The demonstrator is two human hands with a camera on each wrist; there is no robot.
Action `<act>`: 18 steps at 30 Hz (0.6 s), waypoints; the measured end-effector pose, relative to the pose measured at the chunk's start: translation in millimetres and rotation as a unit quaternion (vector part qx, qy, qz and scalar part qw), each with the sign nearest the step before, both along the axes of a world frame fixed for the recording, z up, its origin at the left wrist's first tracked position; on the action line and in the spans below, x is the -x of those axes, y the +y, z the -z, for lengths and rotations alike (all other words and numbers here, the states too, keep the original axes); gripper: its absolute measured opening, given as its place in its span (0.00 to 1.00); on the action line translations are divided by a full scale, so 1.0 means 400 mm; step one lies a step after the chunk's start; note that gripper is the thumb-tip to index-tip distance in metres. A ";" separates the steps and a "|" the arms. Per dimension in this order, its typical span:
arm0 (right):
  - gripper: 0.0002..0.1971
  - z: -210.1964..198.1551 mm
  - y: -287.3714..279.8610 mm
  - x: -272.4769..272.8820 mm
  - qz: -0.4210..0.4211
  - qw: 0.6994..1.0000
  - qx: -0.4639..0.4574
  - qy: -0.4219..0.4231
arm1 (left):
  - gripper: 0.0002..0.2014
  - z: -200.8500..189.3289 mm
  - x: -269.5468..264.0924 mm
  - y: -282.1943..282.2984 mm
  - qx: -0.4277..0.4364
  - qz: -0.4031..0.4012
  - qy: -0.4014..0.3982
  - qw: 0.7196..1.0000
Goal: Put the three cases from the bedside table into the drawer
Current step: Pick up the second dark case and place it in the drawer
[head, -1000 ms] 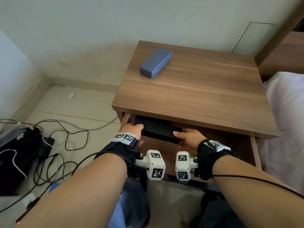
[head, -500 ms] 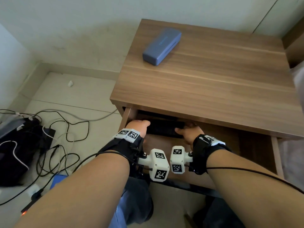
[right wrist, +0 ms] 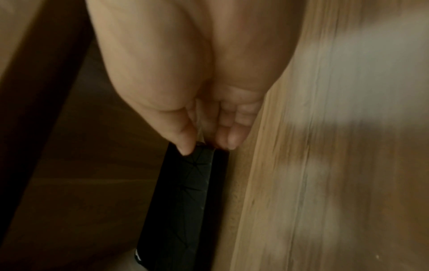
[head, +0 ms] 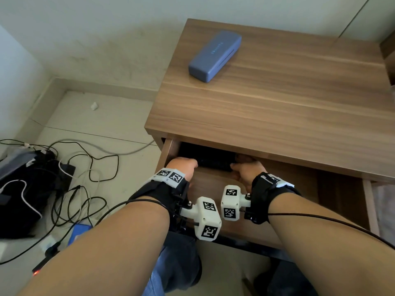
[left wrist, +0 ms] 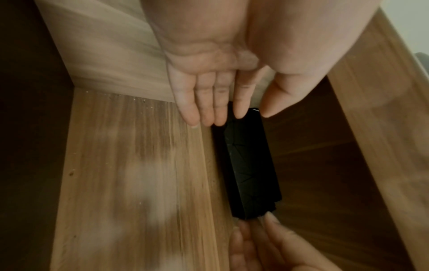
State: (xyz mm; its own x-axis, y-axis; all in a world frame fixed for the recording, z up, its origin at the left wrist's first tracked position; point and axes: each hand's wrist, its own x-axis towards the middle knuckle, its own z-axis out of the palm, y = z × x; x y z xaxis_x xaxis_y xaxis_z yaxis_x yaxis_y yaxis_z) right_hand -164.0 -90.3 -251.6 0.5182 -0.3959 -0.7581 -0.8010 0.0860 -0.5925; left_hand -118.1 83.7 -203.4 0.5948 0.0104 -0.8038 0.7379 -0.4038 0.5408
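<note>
A black case [head: 213, 162] lies deep in the open drawer [head: 213, 184], half under the tabletop. My left hand [head: 183, 165] is at its left end. In the left wrist view the thumb and nearly straight fingers of the left hand [left wrist: 252, 115] flank the end of the black case [left wrist: 250, 165]. My right hand [head: 245, 169] is at the other end. In the right wrist view the right hand [right wrist: 206, 148] pinches the black case [right wrist: 185, 201] between thumb and fingertips. A blue case [head: 214, 55] lies on the bedside table [head: 277, 114] near its back left corner.
A black bag [head: 25, 189] and tangled cables [head: 89, 167] lie on the floor to the left of the table. A blue flat object [head: 79, 231] lies by my left forearm. The drawer's right side rail [head: 368, 206] sticks out at the right.
Both hands have carried the black case further back into the drawer, so it now sits under the tabletop's front edge. The blue case has stayed where it was.
</note>
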 end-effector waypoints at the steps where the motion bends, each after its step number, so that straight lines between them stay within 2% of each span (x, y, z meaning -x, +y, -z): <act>1: 0.05 0.011 -0.005 0.002 -0.005 1.000 -0.002 -0.005 | 0.22 0.001 0.001 -0.001 -0.002 0.003 -0.002 1.000; 3: 0.08 0.052 -0.022 0.001 -0.007 1.000 -0.006 -0.014 | 0.21 0.003 0.002 -0.002 -0.008 0.006 -0.005 1.000; 6: 0.09 0.047 -0.026 0.005 0.002 1.000 -0.003 -0.025 | 0.08 -0.008 0.010 -0.004 -0.018 0.008 0.000 1.000; 7: 0.09 0.041 -0.028 0.007 0.003 1.000 -0.002 -0.027 | 0.07 -0.014 0.012 -0.005 -0.019 0.011 0.002 1.000; 12: 0.22 -0.074 -0.024 0.034 -0.007 1.000 -0.005 -0.023 | 0.09 -0.062 0.027 -0.018 -0.020 0.033 -0.006 0.999; 18: 0.19 -0.140 -0.011 0.063 -0.037 0.996 -0.032 -0.068 | 0.08 -0.117 0.045 -0.023 -0.017 0.071 -0.028 0.997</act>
State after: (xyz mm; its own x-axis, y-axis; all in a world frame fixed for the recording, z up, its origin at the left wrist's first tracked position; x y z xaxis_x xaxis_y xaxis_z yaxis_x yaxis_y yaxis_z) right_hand -189.1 -94.8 -195.7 0.6440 -0.3055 -0.7014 -0.7191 0.0710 -0.6912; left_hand -136.1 74.5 -156.4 0.6356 -0.0503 -0.7704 0.6409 -0.5219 0.5629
